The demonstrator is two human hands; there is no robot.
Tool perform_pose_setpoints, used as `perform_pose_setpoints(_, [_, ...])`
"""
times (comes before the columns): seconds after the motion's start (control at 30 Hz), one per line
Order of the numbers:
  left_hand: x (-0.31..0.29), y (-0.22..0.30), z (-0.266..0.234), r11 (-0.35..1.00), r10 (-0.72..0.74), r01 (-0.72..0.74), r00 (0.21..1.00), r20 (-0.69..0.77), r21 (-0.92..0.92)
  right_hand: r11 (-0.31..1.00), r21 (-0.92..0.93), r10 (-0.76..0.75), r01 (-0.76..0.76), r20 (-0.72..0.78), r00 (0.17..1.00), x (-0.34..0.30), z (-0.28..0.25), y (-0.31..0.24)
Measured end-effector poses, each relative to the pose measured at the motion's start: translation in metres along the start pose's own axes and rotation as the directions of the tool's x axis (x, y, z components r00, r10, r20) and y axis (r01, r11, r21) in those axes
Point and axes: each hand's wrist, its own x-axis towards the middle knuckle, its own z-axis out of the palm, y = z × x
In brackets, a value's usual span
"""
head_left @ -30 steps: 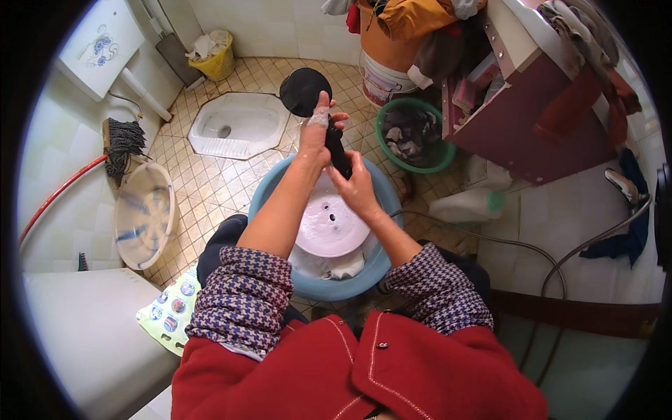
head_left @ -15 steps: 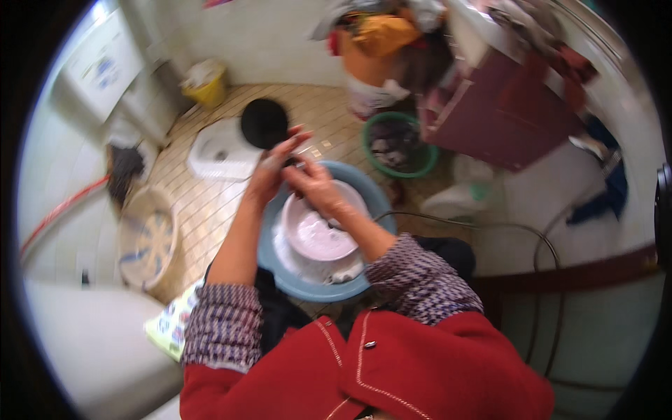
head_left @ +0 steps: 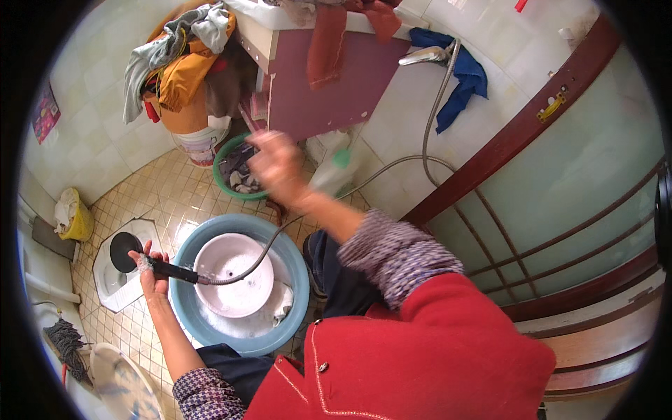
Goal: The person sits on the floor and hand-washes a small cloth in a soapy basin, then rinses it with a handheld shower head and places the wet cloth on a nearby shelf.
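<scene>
My left hand [head_left: 151, 274] is closed around the handle of a black shower head [head_left: 126, 252], with white suds on the fingers. The shower's metal hose [head_left: 260, 260] curves away to the right over a pale pink bowl [head_left: 231, 269]. That bowl sits inside a larger blue basin [head_left: 302, 269], which holds foamy water and a pale cloth [head_left: 282, 299]. My right hand [head_left: 280, 166] is raised beyond the basin, in front of the cabinet. Motion smears its fingers, and no object shows in it.
A green basin of dark clothes [head_left: 221, 183] stands behind, beside a white bottle [head_left: 332, 171]. A clothes-topped bucket [head_left: 199, 143] and a purple cabinet [head_left: 329, 105] are farther back. Left are a squat toilet [head_left: 143, 231], yellow bin [head_left: 84, 220] and beige tub [head_left: 105, 350]. A glazed door [head_left: 553, 217] flanks the right.
My hands, together at the shower head before, are now apart. The right hand has swung up and right; the left keeps the shower head. The view has turned to the right.
</scene>
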Motion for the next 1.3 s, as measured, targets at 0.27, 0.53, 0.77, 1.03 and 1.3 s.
perform_pose_setpoints(0.27, [-0.002,-0.011,0.010,0.999,-0.040,0.041,0.998,-0.058,0.018,0.824,0.437,0.566,-0.360,-0.658,0.497,0.140,-0.228,0.176])
perform_pose_setpoints(0.53, [0.005,-0.028,0.012,0.992,-0.100,0.104,0.993,-0.059,0.068,0.583,0.809,0.652,-0.082,-0.404,0.642,0.173,-0.233,0.190])
perform_pose_setpoints(0.77, [0.012,-0.028,0.012,0.991,-0.097,0.102,0.994,-0.052,0.088,0.800,0.455,0.579,-0.391,-0.416,0.701,0.139,-0.245,0.184])
perform_pose_setpoints(1.03, [0.007,-0.033,0.023,0.991,-0.090,0.096,0.994,-0.061,0.096,0.460,0.866,0.729,-0.197,-0.242,0.640,0.177,-0.257,0.183])
perform_pose_setpoints(1.3, [0.007,-0.031,0.019,0.988,-0.098,0.107,0.992,-0.079,0.116,0.674,0.427,0.730,-0.603,-0.261,0.632,0.156,-0.268,0.161])
